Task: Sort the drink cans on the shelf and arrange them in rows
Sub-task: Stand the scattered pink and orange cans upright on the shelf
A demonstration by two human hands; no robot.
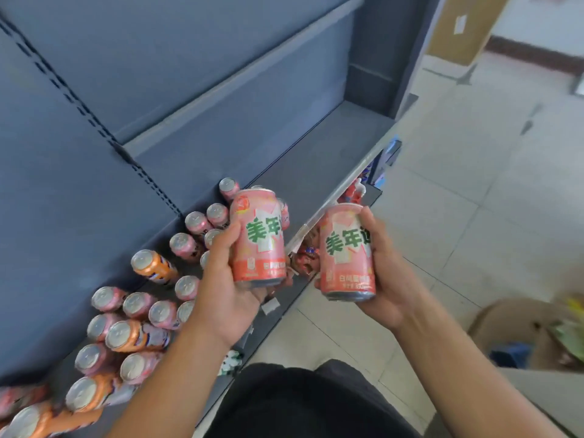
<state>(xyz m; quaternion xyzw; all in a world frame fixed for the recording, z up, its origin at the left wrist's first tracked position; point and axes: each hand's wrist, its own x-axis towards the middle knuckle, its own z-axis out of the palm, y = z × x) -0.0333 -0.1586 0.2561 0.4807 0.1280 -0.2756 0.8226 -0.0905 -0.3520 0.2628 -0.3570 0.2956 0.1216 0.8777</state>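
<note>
1. Now both hands are full: the left hand (227, 279) wraps its fingers and thumb round a pink can, the left can (257, 238), and the right hand (390, 273) clamps a matching one, the right can (346, 252).
2. Both held cans sit at mid-frame, side by side but apart. Their long axes run roughly up the frame, lids toward the top and bases toward the person.
3. The shelf (316, 147) runs diagonally from lower left to upper right. Its lower-left part holds a loose cluster of standing cans, mostly pink cans (136, 305) with several orange cans (155, 267) mixed in, so the sorting looks far from done.
4. The relation that matters: the left can hangs over the shelf, just above the near end of the cluster, while the right can hangs off the front edge, over the floor (474, 184).
5. Bare shelf lies up and to the right of both hands, past the last pink cans.
6. By my judgement the left hand is nearer a set-down spot and need only lower its can base-first; the right hand has to cross the front edge toward the left of the frame first.
7. Likely risk: a base clipping the lids of the standing cans below the left hand and tipping them.
</note>
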